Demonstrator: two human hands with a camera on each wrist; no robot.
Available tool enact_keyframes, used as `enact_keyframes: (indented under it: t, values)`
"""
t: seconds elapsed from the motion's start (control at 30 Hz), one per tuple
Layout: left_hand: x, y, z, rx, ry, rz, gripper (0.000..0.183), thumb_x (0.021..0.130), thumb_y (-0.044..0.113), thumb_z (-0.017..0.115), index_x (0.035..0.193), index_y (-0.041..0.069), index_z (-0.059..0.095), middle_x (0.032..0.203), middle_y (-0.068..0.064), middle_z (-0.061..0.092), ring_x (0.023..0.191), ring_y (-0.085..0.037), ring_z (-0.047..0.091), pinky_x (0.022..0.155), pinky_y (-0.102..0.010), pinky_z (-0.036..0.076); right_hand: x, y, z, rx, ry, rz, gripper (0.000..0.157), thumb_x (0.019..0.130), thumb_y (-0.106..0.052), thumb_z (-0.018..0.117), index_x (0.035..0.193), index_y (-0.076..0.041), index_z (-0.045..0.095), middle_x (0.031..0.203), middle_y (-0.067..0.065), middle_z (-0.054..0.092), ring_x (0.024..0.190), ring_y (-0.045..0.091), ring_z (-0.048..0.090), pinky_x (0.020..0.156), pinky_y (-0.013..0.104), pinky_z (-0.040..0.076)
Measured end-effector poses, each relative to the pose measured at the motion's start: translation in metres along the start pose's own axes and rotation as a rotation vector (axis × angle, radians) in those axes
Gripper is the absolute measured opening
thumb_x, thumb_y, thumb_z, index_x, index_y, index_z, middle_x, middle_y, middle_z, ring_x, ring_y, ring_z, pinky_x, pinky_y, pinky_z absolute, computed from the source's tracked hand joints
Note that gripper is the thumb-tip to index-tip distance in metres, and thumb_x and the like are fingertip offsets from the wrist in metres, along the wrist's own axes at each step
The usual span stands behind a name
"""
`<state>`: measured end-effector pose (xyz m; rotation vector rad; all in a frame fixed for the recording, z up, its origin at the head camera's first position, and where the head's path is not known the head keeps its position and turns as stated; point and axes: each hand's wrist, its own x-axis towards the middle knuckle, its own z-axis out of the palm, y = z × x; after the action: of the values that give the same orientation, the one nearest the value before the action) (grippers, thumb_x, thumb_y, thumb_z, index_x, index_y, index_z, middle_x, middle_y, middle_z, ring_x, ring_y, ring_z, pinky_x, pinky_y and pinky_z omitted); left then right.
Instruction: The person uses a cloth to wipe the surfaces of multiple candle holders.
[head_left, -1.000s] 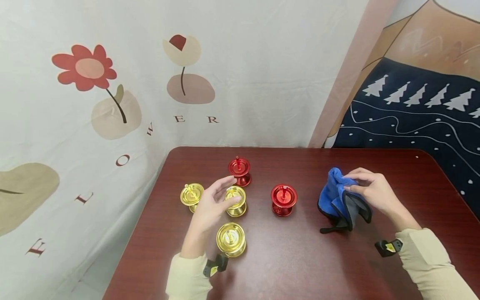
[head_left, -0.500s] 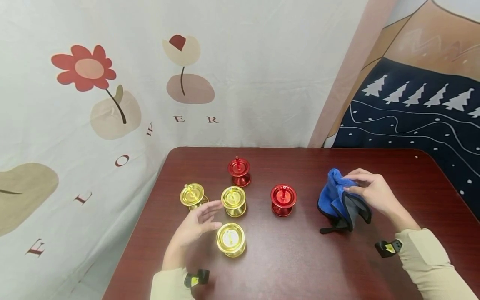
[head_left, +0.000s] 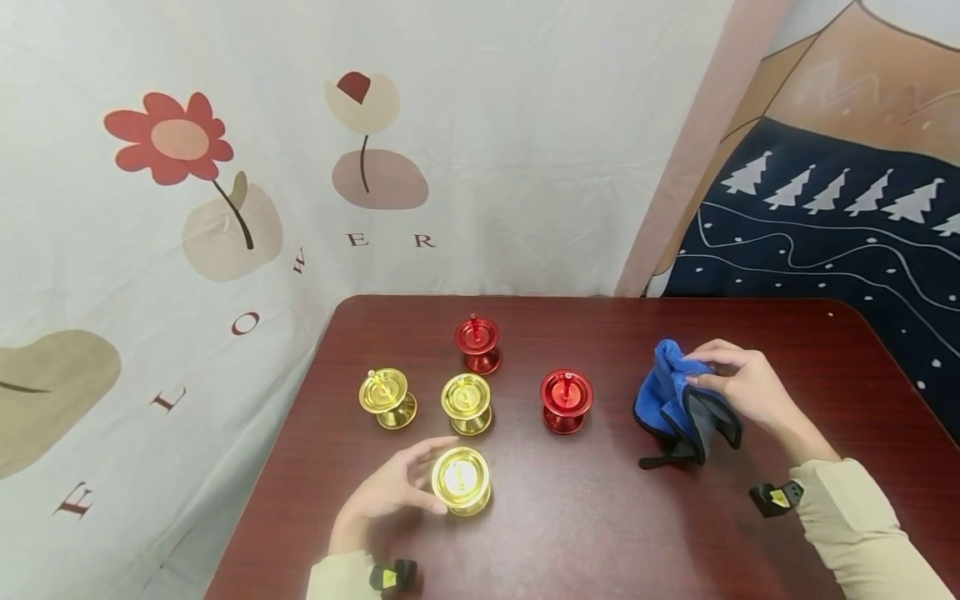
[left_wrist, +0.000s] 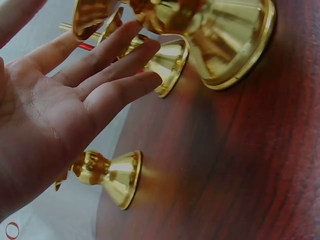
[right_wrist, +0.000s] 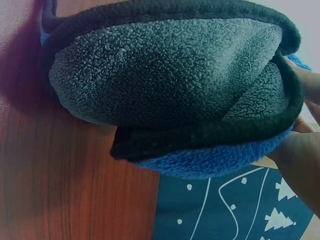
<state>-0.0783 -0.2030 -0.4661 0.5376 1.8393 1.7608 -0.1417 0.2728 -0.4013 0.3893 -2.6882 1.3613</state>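
My left hand (head_left: 392, 488) is beside the nearest gold candle holder (head_left: 471, 498), its thumb and fingers spread around the left side of the dish. In the left wrist view the fingers (left_wrist: 117, 95) are extended, close to the stem of a large gold candle holder (left_wrist: 235, 40). My right hand (head_left: 738, 379) pinches the top of a blue and grey cloth (head_left: 663, 396), which hangs in folds with a black edge and a loop low on the table. Grey pile of the cloth (right_wrist: 150, 75) fills much of the right wrist view.
Two more gold candle holders (head_left: 388, 398) stand behind the left hand. A red candle holder (head_left: 480, 343) is at the back and another red candle holder (head_left: 566, 404) stands between them and the cloth. A printed curtain (head_left: 525, 167) hangs behind the dark red table (head_left: 600, 533).
My left hand has drawn back from the middle gold candle holder toward me, then come in beside the nearest one. The right hand and cloth have stayed in place.
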Motion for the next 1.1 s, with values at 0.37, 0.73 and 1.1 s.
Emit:
enact_keyframes:
  t: [0.37,0.73,1.1]
  values:
    - [0.004,-0.007,0.006,-0.037,-0.018,0.03,0.082,0.067,-0.009,0.073,0.136,-0.007,0.029,0.125,-0.025,0.047,0.107,-0.019,0.054,0.084,-0.035,0.048,0.0,0.002,0.0,-0.002,-0.012,0.015,0.019,0.083,-0.003,0.065,0.102,0.0,0.067,0.095,0.008,0.059,0.085,0.003,0.053,0.073,0.009,0.043]
    - [0.008,-0.002,0.013,0.013,0.059,0.051,0.074,0.065,-0.005,0.077,0.13,-0.007,0.041,0.121,-0.021,0.053,0.105,-0.018,0.055,0.082,-0.033,0.049,-0.001,-0.002,0.0,0.012,-0.019,0.015,0.018,0.084,-0.005,0.065,0.101,-0.001,0.067,0.093,0.006,0.059,0.086,0.005,0.054,0.073,0.01,0.044]
    - [0.031,0.039,0.031,0.087,0.135,0.069,0.075,0.065,-0.002,0.079,0.13,-0.005,0.043,0.123,-0.019,0.053,0.108,-0.026,0.054,0.09,-0.033,0.044,-0.001,-0.008,-0.003,0.029,-0.005,-0.008,0.018,0.083,-0.005,0.066,0.1,0.0,0.067,0.092,0.004,0.06,0.084,0.005,0.056,0.073,0.011,0.045]
